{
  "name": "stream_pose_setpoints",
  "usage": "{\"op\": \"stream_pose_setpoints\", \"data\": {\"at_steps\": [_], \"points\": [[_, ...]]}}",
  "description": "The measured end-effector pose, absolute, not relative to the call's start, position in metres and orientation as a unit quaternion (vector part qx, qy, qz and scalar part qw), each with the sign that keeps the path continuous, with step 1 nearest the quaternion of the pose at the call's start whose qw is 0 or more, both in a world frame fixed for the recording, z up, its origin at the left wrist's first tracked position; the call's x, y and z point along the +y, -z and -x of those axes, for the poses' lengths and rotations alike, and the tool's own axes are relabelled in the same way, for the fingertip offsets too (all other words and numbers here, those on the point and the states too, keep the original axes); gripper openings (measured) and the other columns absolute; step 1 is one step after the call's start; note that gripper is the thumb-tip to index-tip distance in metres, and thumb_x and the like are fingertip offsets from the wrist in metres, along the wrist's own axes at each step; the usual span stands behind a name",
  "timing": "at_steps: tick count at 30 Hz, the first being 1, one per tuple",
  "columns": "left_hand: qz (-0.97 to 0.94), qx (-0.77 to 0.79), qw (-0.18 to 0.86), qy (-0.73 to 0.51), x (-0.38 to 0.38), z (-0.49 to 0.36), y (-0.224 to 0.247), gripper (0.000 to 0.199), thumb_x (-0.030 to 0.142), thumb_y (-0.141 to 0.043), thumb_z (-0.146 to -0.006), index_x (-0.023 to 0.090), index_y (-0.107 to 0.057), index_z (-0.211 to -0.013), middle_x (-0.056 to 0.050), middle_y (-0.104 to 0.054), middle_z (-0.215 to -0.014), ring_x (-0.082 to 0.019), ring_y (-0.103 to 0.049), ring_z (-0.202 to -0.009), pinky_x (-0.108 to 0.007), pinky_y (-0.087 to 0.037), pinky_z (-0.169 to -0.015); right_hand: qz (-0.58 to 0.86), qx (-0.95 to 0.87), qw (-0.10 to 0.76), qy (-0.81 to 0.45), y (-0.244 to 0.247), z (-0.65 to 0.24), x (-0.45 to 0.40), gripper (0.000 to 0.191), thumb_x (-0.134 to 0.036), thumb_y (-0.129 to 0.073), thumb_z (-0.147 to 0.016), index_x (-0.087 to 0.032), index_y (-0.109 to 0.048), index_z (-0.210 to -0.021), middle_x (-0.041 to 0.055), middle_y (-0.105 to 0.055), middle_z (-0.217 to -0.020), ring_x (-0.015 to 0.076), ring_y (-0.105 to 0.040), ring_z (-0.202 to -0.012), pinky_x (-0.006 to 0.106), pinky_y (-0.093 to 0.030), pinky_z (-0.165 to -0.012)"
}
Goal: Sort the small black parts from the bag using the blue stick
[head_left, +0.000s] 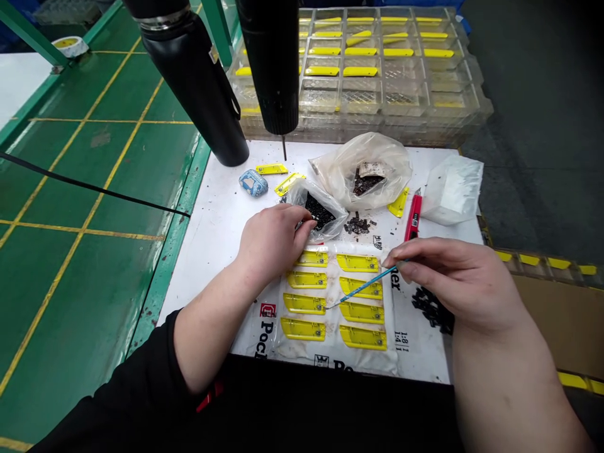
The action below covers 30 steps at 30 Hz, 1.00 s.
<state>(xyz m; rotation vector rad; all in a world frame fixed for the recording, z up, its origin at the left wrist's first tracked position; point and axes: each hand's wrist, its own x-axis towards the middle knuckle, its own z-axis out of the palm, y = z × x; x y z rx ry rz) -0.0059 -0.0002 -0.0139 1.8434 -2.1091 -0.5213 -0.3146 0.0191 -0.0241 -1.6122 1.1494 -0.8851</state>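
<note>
My right hand (453, 277) pinches a thin blue stick (365, 288) with a narrow pointed tip. That tip sits beside the left column of yellow blade-shaped plastic parts (304, 304), which lie in two columns on a white padded sheet (333, 283). My left hand (278, 239) is at the mouth of a small clear bag (337, 217) of tiny black parts, thumb and fingers drawn together. Whatever those fingers hold is too small or hidden to make out. Small metal-looking pieces show on the yellow parts.
A black electric screwdriver (271, 69) hangs above the table beside a black bottle (198, 88). Behind are stacked clear compartment trays (368, 94) with yellow parts. A larger plastic bag (368, 170), a red utility knife (414, 217) and a pile of black pieces (431, 308) lie around.
</note>
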Motion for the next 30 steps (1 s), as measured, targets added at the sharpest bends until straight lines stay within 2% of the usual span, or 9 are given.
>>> {"op": "stream_pose_setpoints", "data": {"at_steps": [6, 11, 18, 22, 26, 30], "points": [[-0.642, -0.73, 0.148, 0.179, -0.0006, 0.0065, 0.0126, 0.031, 0.042, -0.058, -0.105, 0.026, -0.083, -0.114, -0.004, -0.081, -0.113, -0.022, -0.073, -0.102, -0.037, -0.054, -0.086, 0.664, 0.452, 0.477, 0.356, 0.0228, 0.3137, 0.0179, 0.014, -0.043, -0.088, -0.094, -0.036, -0.088, -0.106, 0.0016, -0.084, -0.1, 0.0168, -0.081, -0.091, 0.022, -0.068, -0.083], [-0.641, -0.732, 0.148, 0.179, 0.0003, 0.007, 0.0132, 0.032, 0.043, -0.057, -0.106, 0.026, -0.083, -0.115, -0.004, -0.081, -0.112, -0.022, -0.073, -0.102, -0.037, -0.054, -0.086, 0.66, 0.455, 0.482, 0.354, 0.0241, 0.3141, 0.0195, 0.014, -0.043, -0.088, -0.094, -0.034, -0.088, -0.105, 0.0024, -0.084, -0.1, 0.0186, -0.081, -0.09, 0.025, -0.069, -0.082], [-0.64, -0.732, 0.145, 0.182, 0.0005, 0.0068, 0.0139, 0.032, 0.043, -0.057, -0.106, 0.026, -0.083, -0.115, -0.004, -0.081, -0.114, -0.022, -0.072, -0.103, -0.038, -0.054, -0.088, 0.671, 0.461, 0.468, 0.343, 0.0273, 0.3114, 0.0181, 0.015, -0.043, -0.088, -0.094, -0.035, -0.088, -0.106, 0.0015, -0.084, -0.1, 0.0163, -0.08, -0.089, 0.021, -0.067, -0.082], [-0.638, -0.733, 0.145, 0.184, 0.0002, 0.0067, 0.0137, 0.032, 0.043, -0.056, -0.106, 0.026, -0.082, -0.115, -0.004, -0.081, -0.114, -0.022, -0.072, -0.103, -0.038, -0.054, -0.088, 0.669, 0.465, 0.462, 0.349, 0.0285, 0.3111, 0.017, 0.015, -0.041, -0.089, -0.093, -0.033, -0.088, -0.105, 0.0025, -0.084, -0.1, 0.0174, -0.08, -0.091, 0.023, -0.067, -0.082], [-0.635, -0.735, 0.145, 0.187, 0.0, 0.0061, 0.0134, 0.033, 0.043, -0.055, -0.106, 0.026, -0.082, -0.115, -0.004, -0.081, -0.115, -0.023, -0.073, -0.104, -0.039, -0.054, -0.088, 0.669, 0.46, 0.466, 0.352, 0.029, 0.3124, 0.0167, 0.015, -0.035, -0.088, -0.094, -0.035, -0.088, -0.109, 0.0, -0.084, -0.101, 0.0138, -0.08, -0.094, 0.017, -0.064, -0.085], [-0.637, -0.735, 0.144, 0.184, 0.0001, 0.0057, 0.0141, 0.033, 0.044, -0.056, -0.106, 0.027, -0.082, -0.115, -0.004, -0.081, -0.115, -0.024, -0.073, -0.104, -0.041, -0.054, -0.087, 0.669, 0.458, 0.462, 0.358, 0.0284, 0.3115, 0.0173, 0.014, -0.035, -0.088, -0.094, -0.037, -0.087, -0.108, -0.0015, -0.084, -0.1, 0.0116, -0.079, -0.094, 0.014, -0.063, -0.085]]}}
